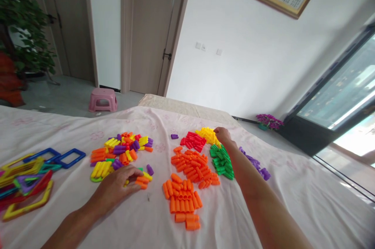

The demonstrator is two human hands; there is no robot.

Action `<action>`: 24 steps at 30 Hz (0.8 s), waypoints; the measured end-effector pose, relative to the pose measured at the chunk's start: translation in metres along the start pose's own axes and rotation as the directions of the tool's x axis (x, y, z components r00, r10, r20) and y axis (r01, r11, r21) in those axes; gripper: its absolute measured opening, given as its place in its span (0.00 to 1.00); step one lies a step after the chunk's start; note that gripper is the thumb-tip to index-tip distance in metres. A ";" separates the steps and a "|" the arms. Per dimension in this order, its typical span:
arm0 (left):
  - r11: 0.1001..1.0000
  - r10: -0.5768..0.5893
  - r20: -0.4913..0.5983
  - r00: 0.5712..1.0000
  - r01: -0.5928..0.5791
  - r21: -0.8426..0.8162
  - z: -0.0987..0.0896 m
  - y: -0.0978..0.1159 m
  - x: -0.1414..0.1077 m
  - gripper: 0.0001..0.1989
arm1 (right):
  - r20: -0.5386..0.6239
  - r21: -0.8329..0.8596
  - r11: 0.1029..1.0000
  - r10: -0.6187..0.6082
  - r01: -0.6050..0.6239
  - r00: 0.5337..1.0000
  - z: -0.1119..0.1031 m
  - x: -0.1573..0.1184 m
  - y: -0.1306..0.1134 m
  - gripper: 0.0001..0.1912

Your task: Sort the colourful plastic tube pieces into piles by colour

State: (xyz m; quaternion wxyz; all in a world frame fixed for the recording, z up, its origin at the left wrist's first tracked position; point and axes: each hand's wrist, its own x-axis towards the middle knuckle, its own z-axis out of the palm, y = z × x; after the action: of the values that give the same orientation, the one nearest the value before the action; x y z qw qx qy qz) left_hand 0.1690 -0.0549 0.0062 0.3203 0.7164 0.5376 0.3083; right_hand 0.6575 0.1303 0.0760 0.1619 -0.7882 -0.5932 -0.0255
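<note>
My left hand rests low over the cloth, its fingers curled round a few orange bullet-shaped plastic building pieces. Close to it lie a yellow piece and a purple piece. Just beyond is a mixed heap of coloured pieces. My right hand reaches to the edge of a yellow pile, fingertips drawn together; whatever they hold is hidden. Single-colour piles of red, green, orange and purple pieces lie around my right forearm.
More orange pieces lie nearer to me, and one purple piece sits apart. At left, frame-shaped coloured plastic tiles overlap on the pale bedsheet. A pink stool stands on the floor beyond.
</note>
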 end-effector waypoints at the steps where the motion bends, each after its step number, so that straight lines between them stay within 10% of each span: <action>1: 1.000 0.006 -0.002 1.000 -0.006 0.005 0.000 0.000 0.000 0.17 | -0.010 0.002 1.000 0.001 -0.001 1.000 0.001 0.000 -0.003 0.23; 7: 0.997 0.036 0.020 0.999 -0.037 0.061 0.000 -0.001 0.001 0.15 | 0.000 0.119 0.970 -0.213 0.211 0.977 0.015 -0.017 -0.073 0.19; 11: 0.996 0.038 0.007 0.999 -0.038 0.080 -0.001 0.001 0.000 0.15 | 0.201 0.145 0.860 -0.510 0.490 0.836 0.032 -0.044 -0.148 0.17; 15: 0.995 0.033 0.019 0.999 -0.035 0.091 -0.002 0.005 -0.001 0.14 | 0.334 -0.060 0.799 -0.549 0.598 0.766 0.046 -0.061 -0.193 0.21; 24: 0.989 0.027 0.012 1.000 -0.029 0.144 0.000 -0.010 0.002 0.17 | 0.247 0.006 0.852 -0.509 0.524 0.825 0.026 -0.073 -0.170 0.17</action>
State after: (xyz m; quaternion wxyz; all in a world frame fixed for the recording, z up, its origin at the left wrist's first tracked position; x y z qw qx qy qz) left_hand 0.1642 -0.0505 -0.0016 0.2661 0.7467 0.5467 0.2698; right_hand 0.4718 0.1112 0.0723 0.0513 -0.6001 -0.7983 0.0085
